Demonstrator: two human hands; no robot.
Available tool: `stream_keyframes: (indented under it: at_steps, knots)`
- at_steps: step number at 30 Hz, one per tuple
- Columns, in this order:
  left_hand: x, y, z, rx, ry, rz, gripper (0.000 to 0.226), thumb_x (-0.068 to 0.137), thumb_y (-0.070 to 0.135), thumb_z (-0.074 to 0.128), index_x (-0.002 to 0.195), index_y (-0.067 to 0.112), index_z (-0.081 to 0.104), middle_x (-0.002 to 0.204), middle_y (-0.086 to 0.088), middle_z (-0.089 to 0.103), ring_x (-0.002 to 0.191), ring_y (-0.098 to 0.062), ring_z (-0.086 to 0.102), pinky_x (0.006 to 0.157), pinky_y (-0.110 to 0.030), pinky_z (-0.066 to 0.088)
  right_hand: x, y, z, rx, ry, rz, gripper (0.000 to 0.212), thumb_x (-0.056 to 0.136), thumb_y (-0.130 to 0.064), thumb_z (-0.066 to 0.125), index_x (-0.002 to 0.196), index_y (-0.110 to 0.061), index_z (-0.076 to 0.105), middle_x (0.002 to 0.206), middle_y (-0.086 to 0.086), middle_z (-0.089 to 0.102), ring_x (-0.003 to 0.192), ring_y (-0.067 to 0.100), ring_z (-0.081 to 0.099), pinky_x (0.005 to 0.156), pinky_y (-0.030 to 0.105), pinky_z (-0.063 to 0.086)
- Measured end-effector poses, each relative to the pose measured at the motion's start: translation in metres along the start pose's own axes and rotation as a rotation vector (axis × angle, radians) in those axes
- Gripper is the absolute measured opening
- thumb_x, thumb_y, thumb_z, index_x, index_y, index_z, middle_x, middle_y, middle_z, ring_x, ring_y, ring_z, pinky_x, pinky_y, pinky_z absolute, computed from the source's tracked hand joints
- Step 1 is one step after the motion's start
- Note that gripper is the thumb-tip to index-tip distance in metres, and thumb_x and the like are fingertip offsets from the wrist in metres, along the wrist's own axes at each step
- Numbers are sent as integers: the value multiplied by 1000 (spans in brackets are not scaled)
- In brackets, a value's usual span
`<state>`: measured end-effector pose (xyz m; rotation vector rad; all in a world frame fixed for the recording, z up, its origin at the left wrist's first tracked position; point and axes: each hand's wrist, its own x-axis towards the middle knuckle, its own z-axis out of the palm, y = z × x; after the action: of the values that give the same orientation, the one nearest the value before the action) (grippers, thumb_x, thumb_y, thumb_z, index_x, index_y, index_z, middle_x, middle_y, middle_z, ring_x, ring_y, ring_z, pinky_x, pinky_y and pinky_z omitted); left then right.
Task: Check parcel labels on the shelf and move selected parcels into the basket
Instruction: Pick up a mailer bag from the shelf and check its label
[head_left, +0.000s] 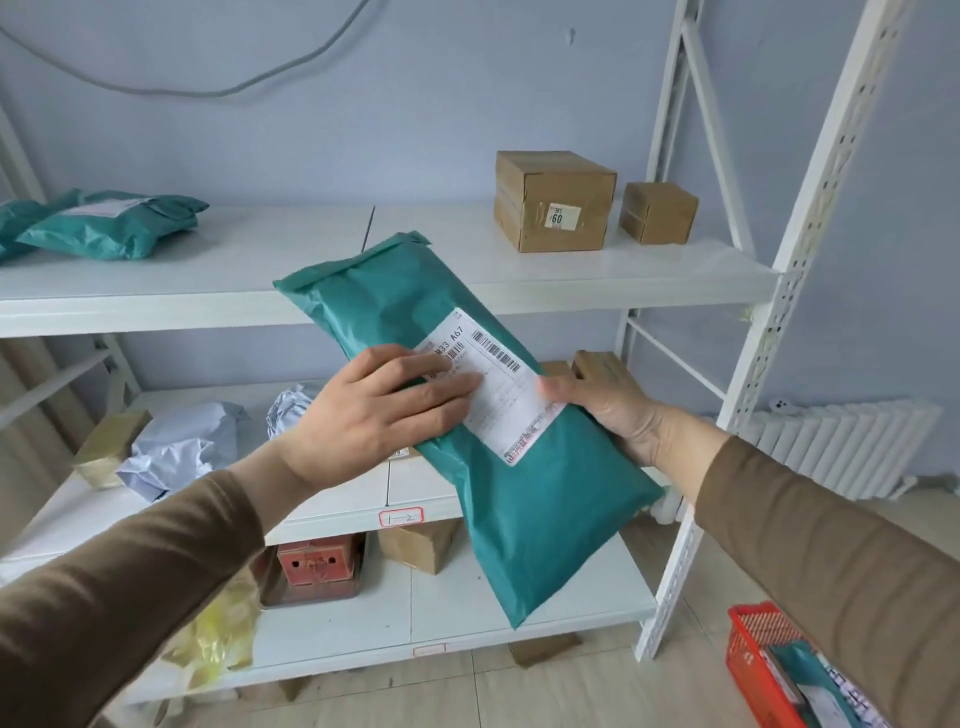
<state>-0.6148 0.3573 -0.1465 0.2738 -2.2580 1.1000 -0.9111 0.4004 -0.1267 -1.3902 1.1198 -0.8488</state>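
radiator (852, 447) right, against wall | cable (208, 93) hanging on wall

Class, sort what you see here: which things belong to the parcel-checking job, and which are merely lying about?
Job:
teal parcel held by left hand and right hand
its label
red basket
two boxes on the shelf

Lying about:
radiator
wall cable
yellow bag

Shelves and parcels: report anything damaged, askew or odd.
Nothing looks damaged. The white mailers on the middle shelf lie crumpled and loosely piled, and a yellow plastic bag slumps over the bottom shelf's front edge.
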Motion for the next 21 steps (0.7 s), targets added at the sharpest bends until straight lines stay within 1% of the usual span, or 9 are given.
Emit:
stream_keyframes:
  at_steps: [2,3,5,7,10,12,14,18,21]
  knots:
    - [-5,-1,8,-5,-14,-58,33,100,10,67,133,14,69,154,0,55,137,-28,52,113,-44,41,-4,-2,9,97,-169,41,12,84,-15,74,79,-21,83,83,1,81,74,9,76,68,22,60]
    - [-6,0,12,-11,-8,-153,40,99,9,66,139,15,63,158,-3,49,144,-30,45,119,-48,35,-1,1,8,123,-160,5,19,82,-13,76,98,-21,81,101,9,81,87,19,77,76,29,62]
    - [-6,3,20,-104,22,-504,62,94,-1,64,151,15,45,166,-8,35,154,-33,30,126,-56,22,6,9,0,164,-81,-42,31,86,-6,75,115,-18,71,111,11,79,93,24,76,80,34,63]
    - [-3,12,22,-506,111,-970,81,90,-11,62,159,19,31,168,-4,29,156,-25,29,126,-57,24,4,12,-1,144,33,-139,28,92,-1,67,117,-14,68,104,6,80,89,20,77,73,30,62]
    - [18,29,18,-1367,293,-1482,72,97,29,65,157,35,27,152,-3,53,133,-18,60,116,-51,44,7,13,1,178,121,-193,37,93,0,65,127,-15,64,106,2,80,91,18,77,73,29,61]
    - [33,37,18,-1658,154,-1551,73,90,50,65,154,42,31,140,-6,66,114,-17,72,102,-44,52,19,19,0,244,132,-164,42,93,-5,66,130,-22,62,114,4,79,99,22,76,81,34,61]
    - [46,41,21,-1733,26,-1518,70,92,40,72,151,44,34,133,1,71,110,-16,74,96,-39,55,27,14,4,273,146,-155,46,94,-8,67,136,-23,59,120,6,76,108,27,73,87,38,60]
    - [56,19,37,-1709,146,-1614,70,95,6,70,149,39,40,125,-5,75,108,-28,75,90,-43,61,48,-4,4,297,165,-171,42,97,-16,66,136,-29,60,119,0,77,99,17,76,80,31,62]
    - [58,-8,47,-1691,220,-1637,68,97,-1,66,147,39,44,125,-4,75,105,-28,75,84,-41,63,68,-17,1,237,141,-186,54,91,-26,72,141,-36,54,123,-7,76,110,13,72,93,31,57]
